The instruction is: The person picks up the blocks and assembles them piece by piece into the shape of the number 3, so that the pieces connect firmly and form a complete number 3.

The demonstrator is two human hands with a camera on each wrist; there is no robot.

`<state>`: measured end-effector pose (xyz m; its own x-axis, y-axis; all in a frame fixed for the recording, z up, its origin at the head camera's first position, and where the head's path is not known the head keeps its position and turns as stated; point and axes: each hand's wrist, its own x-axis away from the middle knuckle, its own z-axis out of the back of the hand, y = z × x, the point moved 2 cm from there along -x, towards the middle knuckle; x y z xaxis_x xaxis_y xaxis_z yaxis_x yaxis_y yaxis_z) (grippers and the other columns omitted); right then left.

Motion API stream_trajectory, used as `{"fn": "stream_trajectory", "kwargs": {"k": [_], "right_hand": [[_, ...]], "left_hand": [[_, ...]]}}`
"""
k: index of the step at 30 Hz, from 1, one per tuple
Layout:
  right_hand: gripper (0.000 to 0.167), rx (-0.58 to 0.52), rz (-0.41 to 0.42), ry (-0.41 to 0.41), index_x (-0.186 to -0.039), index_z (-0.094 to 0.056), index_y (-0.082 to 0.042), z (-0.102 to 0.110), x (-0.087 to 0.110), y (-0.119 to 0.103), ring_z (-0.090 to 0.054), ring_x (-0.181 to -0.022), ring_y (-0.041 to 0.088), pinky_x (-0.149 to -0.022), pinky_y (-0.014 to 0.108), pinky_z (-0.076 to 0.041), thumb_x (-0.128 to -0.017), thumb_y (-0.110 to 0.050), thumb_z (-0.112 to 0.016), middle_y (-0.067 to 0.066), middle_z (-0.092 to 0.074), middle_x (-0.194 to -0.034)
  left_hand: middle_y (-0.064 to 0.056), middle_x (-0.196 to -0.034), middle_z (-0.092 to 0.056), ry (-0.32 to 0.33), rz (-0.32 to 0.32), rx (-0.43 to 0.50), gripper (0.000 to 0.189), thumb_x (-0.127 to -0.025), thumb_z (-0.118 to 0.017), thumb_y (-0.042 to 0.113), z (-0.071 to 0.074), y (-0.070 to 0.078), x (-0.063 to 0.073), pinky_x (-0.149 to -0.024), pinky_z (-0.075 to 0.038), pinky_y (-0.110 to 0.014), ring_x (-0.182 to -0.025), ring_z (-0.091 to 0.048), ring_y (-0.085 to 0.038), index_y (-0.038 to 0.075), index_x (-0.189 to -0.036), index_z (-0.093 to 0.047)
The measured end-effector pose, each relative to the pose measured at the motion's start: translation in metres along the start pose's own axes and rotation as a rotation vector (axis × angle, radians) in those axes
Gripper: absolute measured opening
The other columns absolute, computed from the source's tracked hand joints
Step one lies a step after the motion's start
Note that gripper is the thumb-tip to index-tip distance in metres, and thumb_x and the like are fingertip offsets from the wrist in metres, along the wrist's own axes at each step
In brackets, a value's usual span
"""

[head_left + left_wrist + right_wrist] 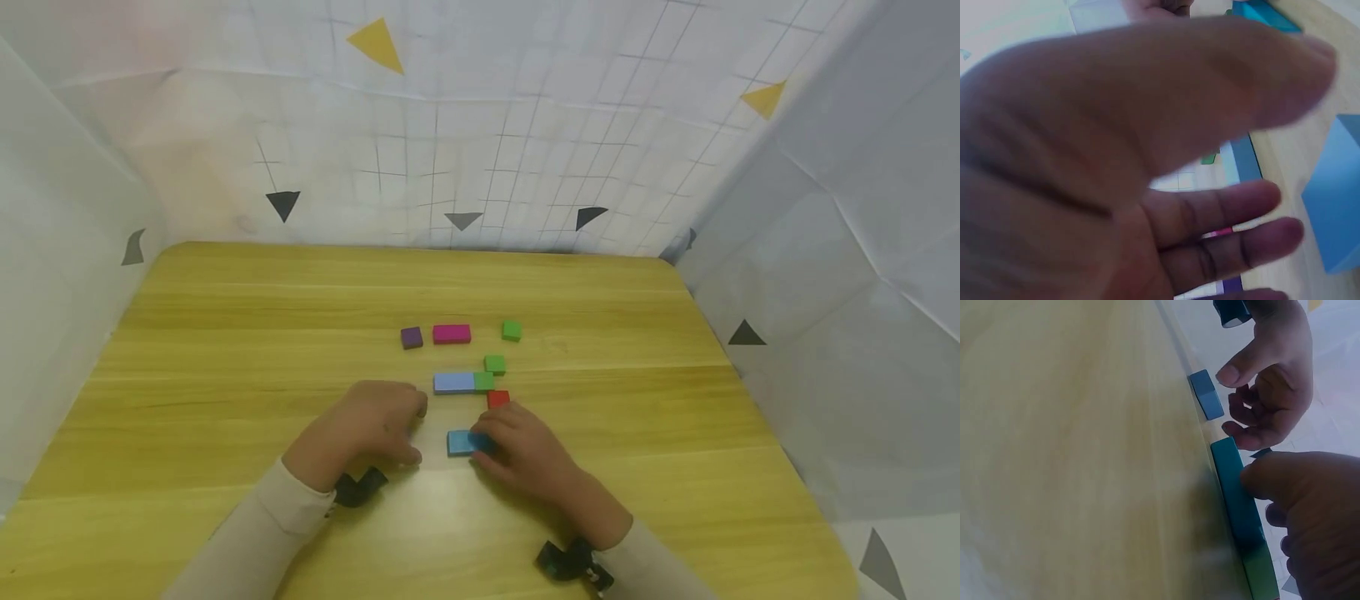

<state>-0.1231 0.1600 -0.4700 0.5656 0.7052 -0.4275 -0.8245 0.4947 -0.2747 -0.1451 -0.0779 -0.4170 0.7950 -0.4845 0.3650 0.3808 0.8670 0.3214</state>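
Observation:
In the head view, my right hand (528, 450) pinches a bright blue rectangular block (459, 443) lying on the table. Its thumb (1272, 478) is against the block's near side in the right wrist view, where a green block (1261, 572) shows in line with the blue one's far end. My left hand (367, 425) hovers to the left, thumb and fingers apart. Just beyond its fingertips stands a small blue-grey block (1207, 394), also large in the left wrist view (1335, 194); the hand mostly hides it from the head camera.
Ahead of the hands lie a periwinkle block (453, 383) touching a green cube (483, 381), another green cube (495, 364) and a red block (498, 398). Farther back are a purple cube (412, 337), a magenta block (452, 334) and a green cube (512, 331). White cloth surrounds the wooden table (225, 333).

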Motion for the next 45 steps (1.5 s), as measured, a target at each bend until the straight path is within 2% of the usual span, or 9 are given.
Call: {"fn": "stream_trajectory", "kwargs": {"k": [5,9,13,16,23,26,33,37,45], "right_hand": [[0.025,0.005,0.011,-0.002,-0.106,-0.069,-0.012,-0.002,0.001,0.001,-0.060,-0.101,0.013,-0.091,0.028,-0.052,-0.086,-0.026,-0.077,-0.004,-0.068,-0.104],[0.023,0.009,0.022,-0.002,-0.105,-0.070,-0.012,-0.002,0.002,0.002,-0.061,-0.100,0.014,-0.090,0.028,-0.052,-0.086,-0.025,-0.077,-0.004,-0.068,-0.104],[0.022,0.020,0.033,-0.003,-0.103,-0.071,-0.012,-0.001,0.002,0.003,-0.060,-0.099,0.013,-0.089,0.027,-0.052,-0.087,-0.025,-0.077,-0.004,-0.068,-0.104],[0.020,0.012,0.048,-0.004,-0.102,-0.072,-0.012,0.000,0.000,0.002,-0.059,-0.097,0.013,-0.088,0.026,-0.052,-0.087,-0.025,-0.076,-0.004,-0.068,-0.104],[0.017,0.030,0.081,0.003,-0.098,-0.075,-0.011,0.000,-0.004,-0.002,-0.059,-0.093,0.014,-0.084,0.025,-0.052,-0.085,-0.022,-0.078,-0.002,-0.069,-0.101],[0.017,0.039,0.080,0.003,-0.097,-0.076,-0.011,0.000,-0.004,-0.002,-0.059,-0.093,0.013,-0.083,0.025,-0.052,-0.085,-0.022,-0.079,-0.003,-0.069,-0.101],[0.016,0.042,0.068,-0.006,-0.097,-0.076,-0.012,-0.001,-0.003,-0.001,-0.059,-0.094,0.013,-0.084,0.025,-0.052,-0.086,-0.024,-0.078,-0.003,-0.069,-0.102],[0.016,0.048,0.067,-0.008,-0.096,-0.076,-0.012,-0.001,-0.001,-0.002,-0.059,-0.094,0.013,-0.084,0.025,-0.052,-0.087,-0.024,-0.077,-0.003,-0.068,-0.101],[0.015,0.050,0.072,-0.012,-0.097,-0.075,-0.013,0.000,0.000,-0.003,-0.058,-0.094,0.013,-0.085,0.025,-0.052,-0.087,-0.024,-0.077,-0.004,-0.068,-0.101]], "left_hand": [[0.002,-0.071,-0.049,-0.034,0.022,-0.018,0.035,-0.072,-0.083,0.035,-0.002,0.001,0.001,-0.061,-0.039,-0.032,-0.066,-0.045,-0.017,0.016,-0.082,-0.055],[0.001,-0.073,-0.050,-0.040,0.020,-0.026,0.036,-0.074,-0.082,0.037,-0.007,0.002,0.000,-0.062,-0.040,-0.033,-0.067,-0.046,-0.017,0.017,-0.081,-0.053],[0.003,-0.076,-0.051,0.020,0.005,-0.034,0.038,-0.072,-0.083,0.037,-0.013,0.001,0.002,-0.061,-0.042,-0.033,-0.067,-0.048,-0.016,0.017,-0.083,-0.053],[0.005,-0.084,-0.053,0.102,-0.036,-0.057,0.037,-0.072,-0.082,0.034,-0.019,-0.002,0.006,-0.063,-0.046,-0.033,-0.071,-0.050,-0.015,0.016,-0.091,-0.056],[0.003,-0.112,-0.060,0.245,-0.150,-0.079,0.046,-0.075,-0.074,0.033,-0.027,-0.015,0.015,-0.082,-0.053,-0.037,-0.096,-0.058,-0.016,0.016,-0.116,-0.061],[0.005,-0.112,-0.060,0.290,-0.200,-0.051,0.042,-0.077,-0.072,0.032,-0.030,-0.020,0.017,-0.084,-0.053,-0.036,-0.098,-0.058,-0.015,0.017,-0.115,-0.062],[0.010,-0.101,-0.057,0.385,-0.322,0.006,0.030,-0.078,-0.072,0.022,-0.042,-0.028,0.020,-0.075,-0.052,-0.029,-0.083,-0.052,-0.008,0.019,-0.106,-0.063],[0.013,-0.096,-0.057,0.405,-0.353,0.033,0.026,-0.080,-0.073,0.021,-0.047,-0.032,0.020,-0.073,-0.052,-0.027,-0.080,-0.050,-0.005,0.021,-0.104,-0.063],[0.014,-0.092,-0.057,0.397,-0.346,0.088,0.017,-0.087,-0.074,0.032,-0.051,-0.030,0.016,-0.071,-0.051,-0.024,-0.078,-0.051,-0.002,0.023,-0.099,-0.065]]}}
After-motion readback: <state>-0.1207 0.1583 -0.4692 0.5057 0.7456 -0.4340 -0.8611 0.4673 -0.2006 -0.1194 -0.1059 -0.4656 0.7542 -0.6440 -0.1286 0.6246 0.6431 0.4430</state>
